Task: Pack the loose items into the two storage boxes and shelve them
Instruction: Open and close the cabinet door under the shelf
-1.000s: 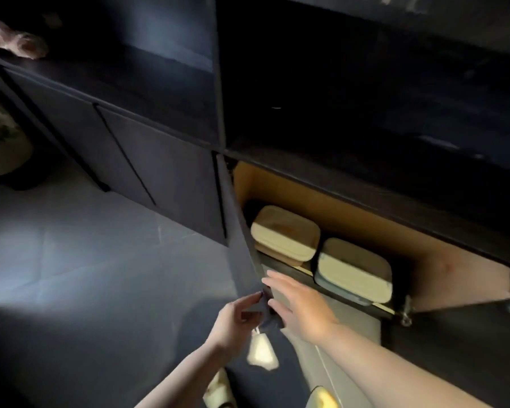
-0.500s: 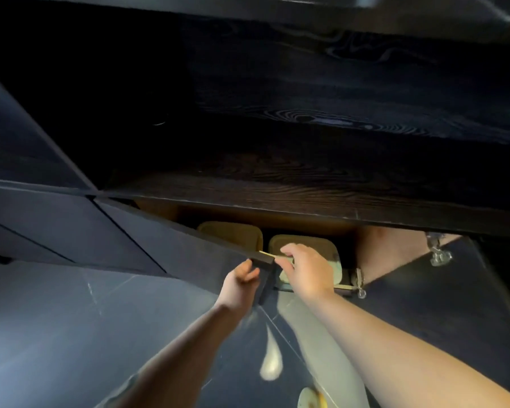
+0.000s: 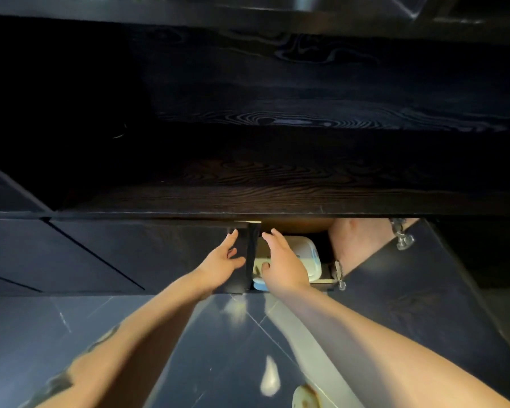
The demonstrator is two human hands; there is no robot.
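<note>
The right hand [image 3: 283,265] and the near-closed cabinet door [image 3: 249,254] cover most of the storage box [image 3: 308,254], so its contents can't be made out. Both forearms run off the bottom edge.

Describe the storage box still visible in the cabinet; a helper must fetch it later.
Below the dark wood-grain shelf, look into the orange-lit gap beside the left cabinet door. The pale storage box sits there behind the right hand, the only light object.

I faced a dark wood-grain cabinet [image 3: 277,184]; glossy dark floor [image 3: 71,334] lay below, lit inside orange.
</note>
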